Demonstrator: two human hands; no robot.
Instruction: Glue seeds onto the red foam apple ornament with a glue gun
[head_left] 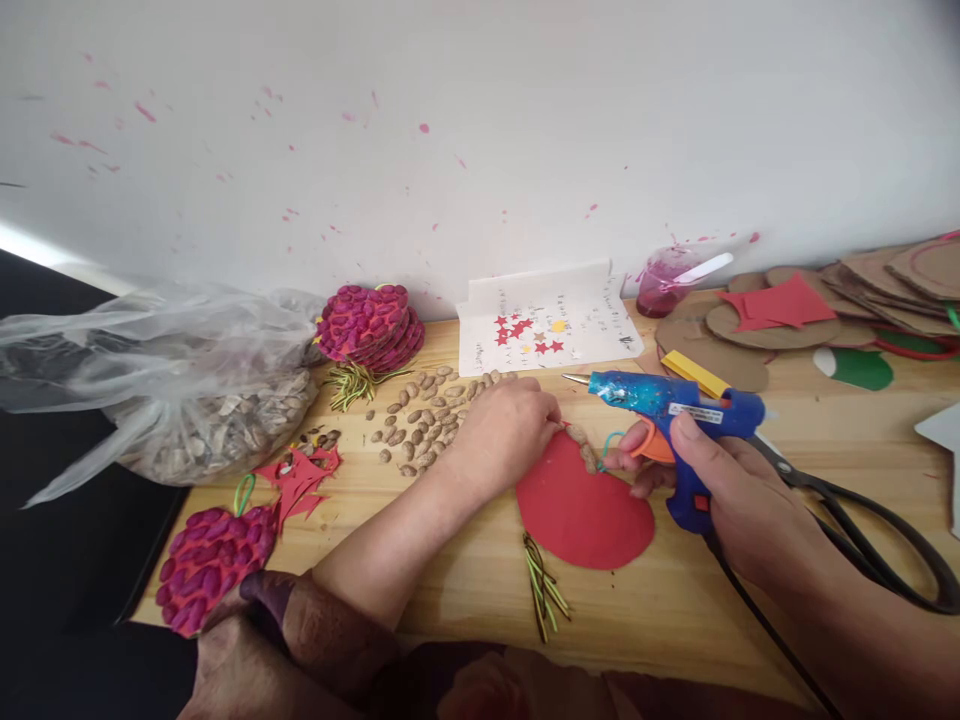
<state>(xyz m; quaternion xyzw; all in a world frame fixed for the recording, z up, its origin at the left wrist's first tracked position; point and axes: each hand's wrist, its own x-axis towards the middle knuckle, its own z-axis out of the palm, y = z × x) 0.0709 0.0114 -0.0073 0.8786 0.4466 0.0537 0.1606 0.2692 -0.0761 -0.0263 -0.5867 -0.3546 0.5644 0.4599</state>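
My right hand is wrapped round a blue glue gun with an orange trigger, its metal tip pointing left. Under it lies a red heart-shaped piece with a few brown seeds along its upper edge and a teal loop at the top right. My left hand is closed at the heart's upper left edge; what its fingers pinch, if anything, is hidden. Loose seeds are scattered left of this hand. A bundle of green and dark strings touches the table below the heart.
A plastic bag of seeds, red scraps and seed-covered pink pieces are on the left. Behind are paper with small stars and a cup of pink paint. Black scissors and cardboard shapes lie right.
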